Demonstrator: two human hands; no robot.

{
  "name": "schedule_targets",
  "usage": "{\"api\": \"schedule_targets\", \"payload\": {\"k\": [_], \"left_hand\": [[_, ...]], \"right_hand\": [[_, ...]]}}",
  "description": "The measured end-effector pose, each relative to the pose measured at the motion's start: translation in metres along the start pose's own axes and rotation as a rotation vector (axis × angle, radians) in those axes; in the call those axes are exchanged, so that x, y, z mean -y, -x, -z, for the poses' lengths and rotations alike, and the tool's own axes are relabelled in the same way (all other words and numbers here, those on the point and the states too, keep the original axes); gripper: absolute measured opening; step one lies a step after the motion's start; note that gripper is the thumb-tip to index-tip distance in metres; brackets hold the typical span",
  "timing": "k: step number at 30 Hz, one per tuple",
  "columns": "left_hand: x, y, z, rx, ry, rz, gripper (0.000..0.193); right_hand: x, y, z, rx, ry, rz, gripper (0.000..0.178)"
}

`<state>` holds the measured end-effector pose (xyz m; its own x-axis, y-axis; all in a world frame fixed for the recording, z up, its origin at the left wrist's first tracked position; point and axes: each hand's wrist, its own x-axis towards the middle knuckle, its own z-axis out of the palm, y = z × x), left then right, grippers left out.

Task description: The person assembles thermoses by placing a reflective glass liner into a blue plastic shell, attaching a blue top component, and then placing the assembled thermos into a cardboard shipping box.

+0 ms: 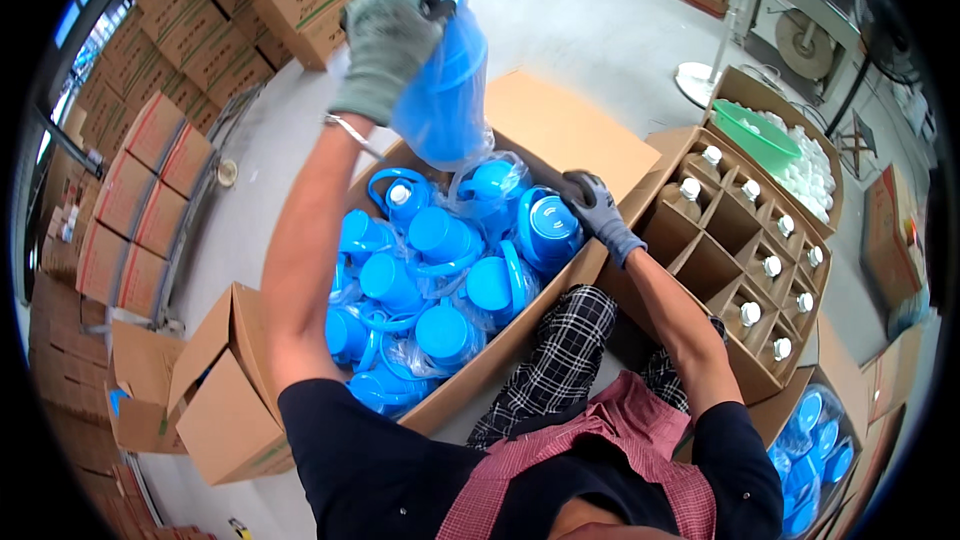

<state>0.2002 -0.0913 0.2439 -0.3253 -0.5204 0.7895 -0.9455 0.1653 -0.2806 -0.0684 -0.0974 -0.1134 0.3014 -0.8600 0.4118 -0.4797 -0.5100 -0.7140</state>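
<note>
Over the big open carton [560, 120], centre of view: left hand [385, 35], grey glove, raised high, clenched on the neck of a clear bag with a blue jug [445, 80] hanging inside it. Jug is clear of the pile, above the carton's far-left part. Right hand [595, 205], dark glove, down at the carton's right rim, fingers curled onto a blue lid [552, 225] of a jug lying there; grip looks partial, cannot tell if it is fully closed.

Carton contents: many blue jugs, most in thin clear bags, heaped loose, handles interlocked.

Handling notes (judgement):
- Bag film is thin; a hold on the neck alone may tear or slip. Support the jug base w/ the other hand.
- Lift straight up so handles below do not snag.
- Steady the pile at the rim, as the right hand does.

Right of the carton: divider box [745, 270] w/ cells, white-capped bottles upright in several, other cells bare. Far right: green basin [755, 135] on a box of white pieces. Near right: another box of blue jugs [815, 445].

Room: concrete floor [620, 20], warehouse-type. Stacked brown cartons [200, 50] along left and far sides. Open carton [215, 390] near left. No work surface seen; cartons sit at floor level around the person's knees.
</note>
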Motion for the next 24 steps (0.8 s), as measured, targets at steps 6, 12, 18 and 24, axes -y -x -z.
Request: {"api": "schedule_targets", "payload": {"k": [6,12,18,24], "left_hand": [[-0.041,-0.072,0.139,-0.035,1.014,-0.188,0.037],[-0.091,-0.101,0.127,0.084,1.492,-0.266,0.062],[-0.218,-0.006,0.052,0.300,1.556,-0.085,0.030],[-0.275,0.121,0.026,1.084,1.756,-0.104,0.056]], "right_hand": [[0.113,-0.011,0.154,-0.365,-0.298,0.229,0.071],[0.161,0.034,0.255,-0.323,-0.834,0.070,0.063],[0.128,0.185,0.248,0.005,-0.657,-0.234,0.068],[0.071,0.335,0.159,-0.064,-0.958,-0.417,0.078]]}}
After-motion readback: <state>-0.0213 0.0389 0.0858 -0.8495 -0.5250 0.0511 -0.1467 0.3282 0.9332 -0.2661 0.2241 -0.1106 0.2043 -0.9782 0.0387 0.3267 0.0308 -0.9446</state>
